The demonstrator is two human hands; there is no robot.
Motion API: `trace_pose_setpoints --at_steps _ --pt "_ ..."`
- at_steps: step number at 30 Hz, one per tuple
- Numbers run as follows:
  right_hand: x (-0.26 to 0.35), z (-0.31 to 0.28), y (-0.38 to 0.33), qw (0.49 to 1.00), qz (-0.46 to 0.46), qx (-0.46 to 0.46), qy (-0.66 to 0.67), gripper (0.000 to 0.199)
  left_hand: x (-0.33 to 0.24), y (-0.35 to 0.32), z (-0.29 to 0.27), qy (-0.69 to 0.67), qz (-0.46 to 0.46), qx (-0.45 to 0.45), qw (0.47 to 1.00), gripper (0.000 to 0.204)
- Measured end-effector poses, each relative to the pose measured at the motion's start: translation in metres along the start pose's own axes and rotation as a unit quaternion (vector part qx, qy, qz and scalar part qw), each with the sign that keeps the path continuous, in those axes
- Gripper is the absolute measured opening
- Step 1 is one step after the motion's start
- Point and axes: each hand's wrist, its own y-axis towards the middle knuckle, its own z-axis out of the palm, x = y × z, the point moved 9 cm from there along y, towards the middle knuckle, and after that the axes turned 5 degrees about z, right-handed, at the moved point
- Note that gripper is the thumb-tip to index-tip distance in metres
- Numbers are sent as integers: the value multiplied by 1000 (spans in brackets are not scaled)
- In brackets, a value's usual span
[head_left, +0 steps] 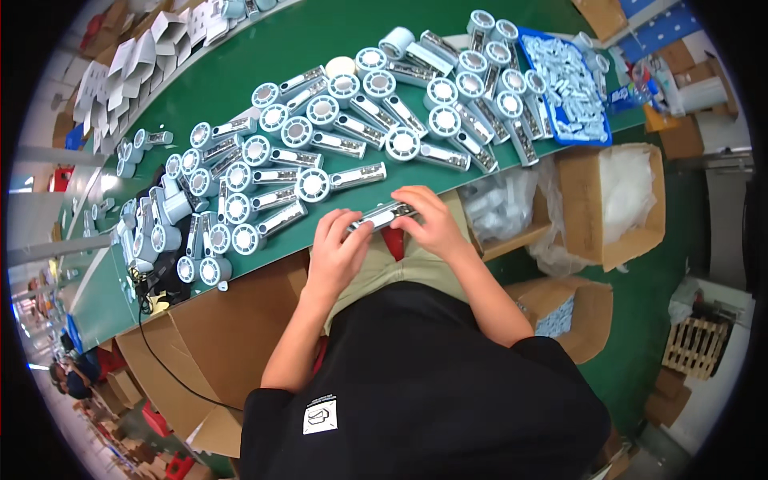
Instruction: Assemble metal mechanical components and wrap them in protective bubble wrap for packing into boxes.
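Between my hands, just off the near edge of the green table, is a handheld fan (382,216), its long handle showing a silver and dark inside. My left hand (339,246) is closed around its left end, where the round head would be hidden by the fingers. My right hand (434,225) pinches the right end of the handle with thumb and fingers. Many similar light blue fans (314,185) with round grilled heads and open handles lie in rows on the table beyond my hands.
A blue tray (606,128) full of pale blue plastic pieces sits at the table's right. Cardboard boxes (578,204) with clear plastic bags stand right of me. Another carton (232,344) is under the table's left side, a black cable (152,344) hanging over it. White boxes (136,64) line the far left.
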Motion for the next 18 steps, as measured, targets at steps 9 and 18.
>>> trace_pose_setpoints --at_steps 9,18 --pt "6 24 27 972 -45 -1 -231 37 10 18 -7 200 -85 -147 965 21" --pt "22 -144 99 890 -123 -231 -374 24 7 32 21 209 -104 -104 967 19"
